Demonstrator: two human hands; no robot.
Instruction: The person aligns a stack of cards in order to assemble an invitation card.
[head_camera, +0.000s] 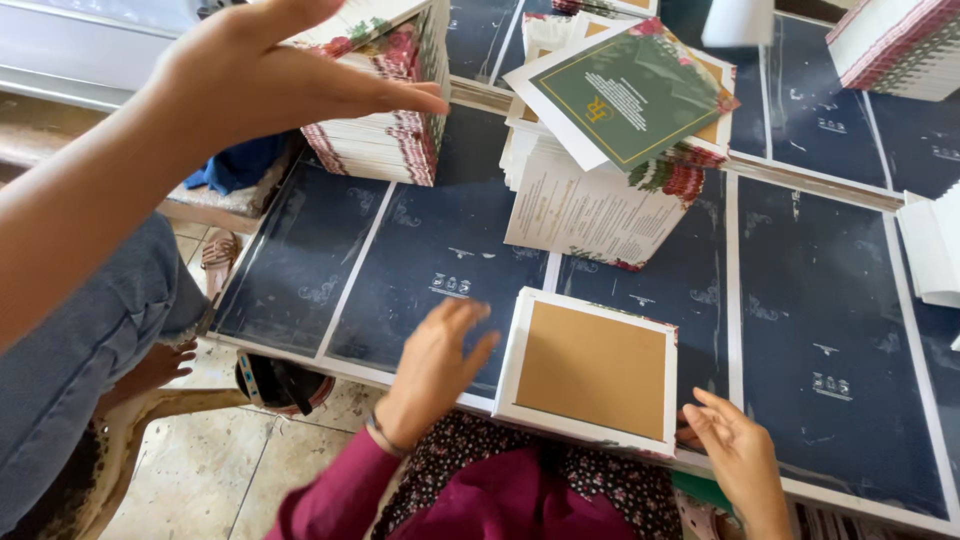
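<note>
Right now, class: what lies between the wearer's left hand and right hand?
In the head view, a square white-bordered brown card lies between left hand and right hand.

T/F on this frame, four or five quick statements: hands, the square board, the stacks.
1. The left hand lies flat on the dark blue sheet. False: its fingers are spread at the square board, left edge.
2. The square board's face is brown with a white border. True.
3. The right hand is at the board's right corner. True.
4. A green-faced card tops the leaning stack. True.
5. Another person's hand grips the green card. False: it hovers open by the floral-edged stack.
</note>
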